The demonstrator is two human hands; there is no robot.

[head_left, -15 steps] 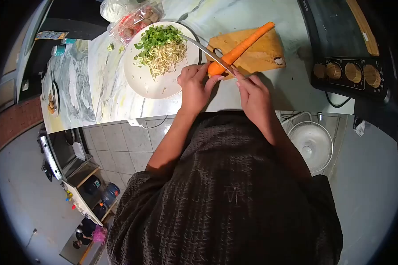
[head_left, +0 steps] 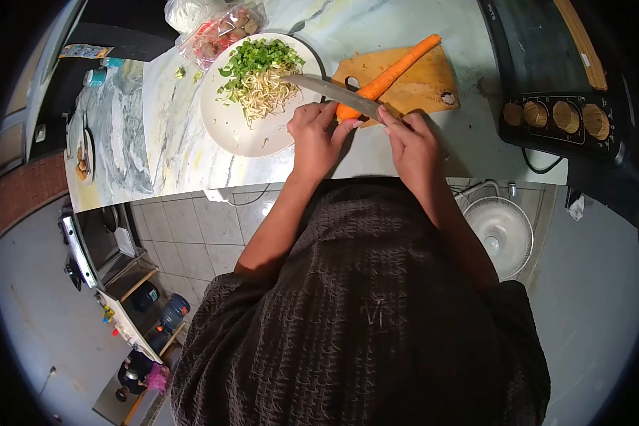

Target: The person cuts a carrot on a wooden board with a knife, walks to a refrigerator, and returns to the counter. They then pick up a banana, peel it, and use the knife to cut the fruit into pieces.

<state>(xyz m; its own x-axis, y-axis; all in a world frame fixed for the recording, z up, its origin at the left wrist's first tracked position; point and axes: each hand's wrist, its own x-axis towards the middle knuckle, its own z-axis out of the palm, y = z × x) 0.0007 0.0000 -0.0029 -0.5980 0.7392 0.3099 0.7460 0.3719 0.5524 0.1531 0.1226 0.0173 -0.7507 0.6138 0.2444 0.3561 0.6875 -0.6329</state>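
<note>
A long orange carrot (head_left: 394, 73) lies slantwise on the wooden cutting board (head_left: 424, 92), its thick end toward me. My left hand (head_left: 315, 138) is closed on that thick end with fingers and thumb. My right hand (head_left: 413, 145) grips a knife (head_left: 334, 93), whose wide blade crosses over the carrot near its thick end and points left. The blade's tip reaches over a white plate (head_left: 227, 135) that holds bean sprouts (head_left: 264, 96) and chopped greens (head_left: 259, 58). The knife's handle is mostly hidden in my right hand.
Behind the plate lies a plastic bag (head_left: 224, 34) with brown round pieces. A black appliance with wooden knobs (head_left: 566, 117) stands at the right. Below the counter's front edge is a white fan (head_left: 497, 238). Another plate (head_left: 85, 163) rests at the far left.
The knife blade has turned so its broad face shows more, and its tip has moved lower. My right hand has shifted slightly right. My left hand stays on the carrot.
</note>
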